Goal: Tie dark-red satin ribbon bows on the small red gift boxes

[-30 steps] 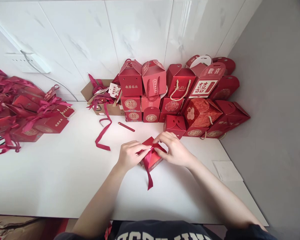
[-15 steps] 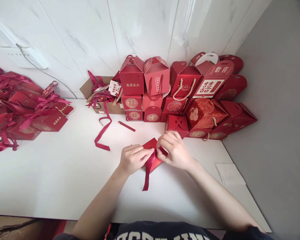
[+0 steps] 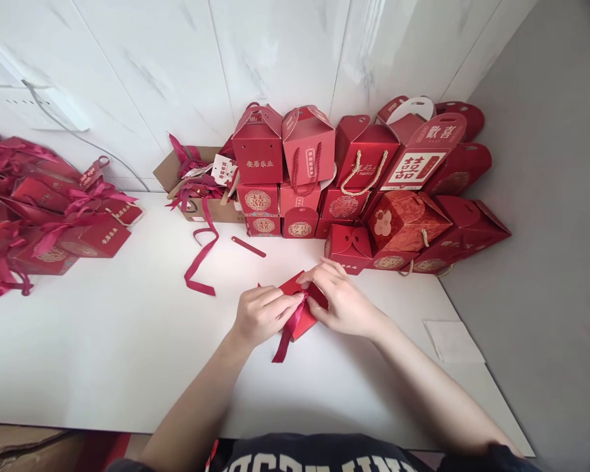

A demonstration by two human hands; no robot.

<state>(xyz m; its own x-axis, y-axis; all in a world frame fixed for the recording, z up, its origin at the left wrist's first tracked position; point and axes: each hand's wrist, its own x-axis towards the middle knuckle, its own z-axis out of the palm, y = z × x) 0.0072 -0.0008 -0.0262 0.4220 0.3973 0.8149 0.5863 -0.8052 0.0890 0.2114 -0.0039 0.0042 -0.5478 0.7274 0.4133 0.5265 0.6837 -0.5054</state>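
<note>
A small red gift box (image 3: pixel 295 287) lies on the white table (image 3: pixel 103 341) in front of me. A dark red ribbon (image 3: pixel 286 333) crosses its top, and one tail hangs toward me. My left hand (image 3: pixel 261 314) pinches the ribbon at the box's left side. On the right side my right hand (image 3: pixel 341 300) has its fingers closed on the ribbon over the box. Much of the box is hidden under both hands.
Stacked red gift boxes (image 3: pixel 354 183) line the wall behind. An open cardboard box (image 3: pixel 196 190) holds ribbons and tags. A loose ribbon (image 3: pixel 201 259) and a red strip (image 3: pixel 248 247) lie nearby. Ribbon-tied boxes (image 3: pixel 54 216) pile up at left. White paper (image 3: pixel 452 341) lies right.
The hanging ribbon tail has shortened and swung left as my hands worked it over the box. My right hand's fingers shifted slightly left. The camera view drifted a little.
</note>
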